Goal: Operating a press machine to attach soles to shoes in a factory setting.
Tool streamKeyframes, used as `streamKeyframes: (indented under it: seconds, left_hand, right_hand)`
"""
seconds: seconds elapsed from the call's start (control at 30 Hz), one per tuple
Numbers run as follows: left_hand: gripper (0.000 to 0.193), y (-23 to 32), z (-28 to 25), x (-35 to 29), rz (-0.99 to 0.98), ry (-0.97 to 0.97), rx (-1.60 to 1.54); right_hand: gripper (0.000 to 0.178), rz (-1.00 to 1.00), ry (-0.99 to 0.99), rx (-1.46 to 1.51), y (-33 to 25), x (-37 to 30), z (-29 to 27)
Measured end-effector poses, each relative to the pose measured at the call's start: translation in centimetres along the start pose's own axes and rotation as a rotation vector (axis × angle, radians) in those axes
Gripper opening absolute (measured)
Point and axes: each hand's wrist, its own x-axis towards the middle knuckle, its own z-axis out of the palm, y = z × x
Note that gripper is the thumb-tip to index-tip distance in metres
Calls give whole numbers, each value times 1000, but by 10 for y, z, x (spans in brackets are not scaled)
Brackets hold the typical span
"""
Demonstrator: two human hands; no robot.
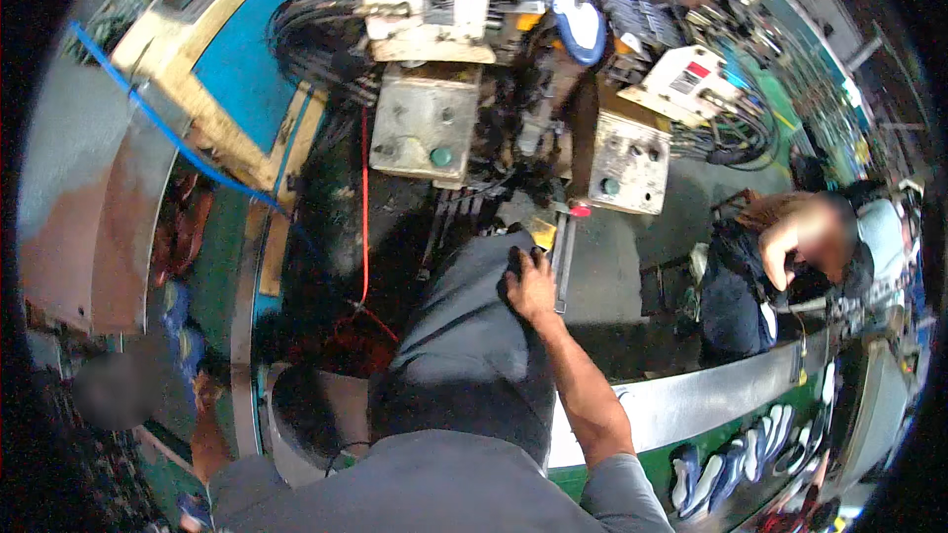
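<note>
My right hand (533,286) rests on the knee of my grey trousers (464,306), its fingers apart and holding nothing. Out at the lower left is my left hand (205,393), dark and blurred, beside a long blue shape (182,331) that may be a shoe. Whether its fingers grip that shape cannot be made out. In front of me, a white shoe with a blue rim (579,22) sits upright in the middle of a machine, apart from both hands.
Two control boxes (425,123) (629,163) with green buttons flank the machine's centre. A blue hose (183,148) crosses at left. To my right, a metal ledge (701,400) runs beside several shoes (731,464). A person (741,276) sits beyond; another blurred figure (117,390) is at left.
</note>
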Motion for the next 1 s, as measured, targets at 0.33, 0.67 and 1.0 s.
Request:
streamKeyframes:
  seconds: [0.33, 0.67, 1.0]
  left_hand:
    - [37, -17, 387, 118, 868, -469, 1530]
    - [44, -156, 737, -37, 884, -901, 1178]
    - [36, -168, 782, -69, 1012, -768, 1465]
  right_hand:
    - [65, 41, 26, -121, -36, -8, -10]
    - [67, 86, -1, -118, -28, -3, -13]
    - [65, 169, -7, -134, -10, 17, -16]
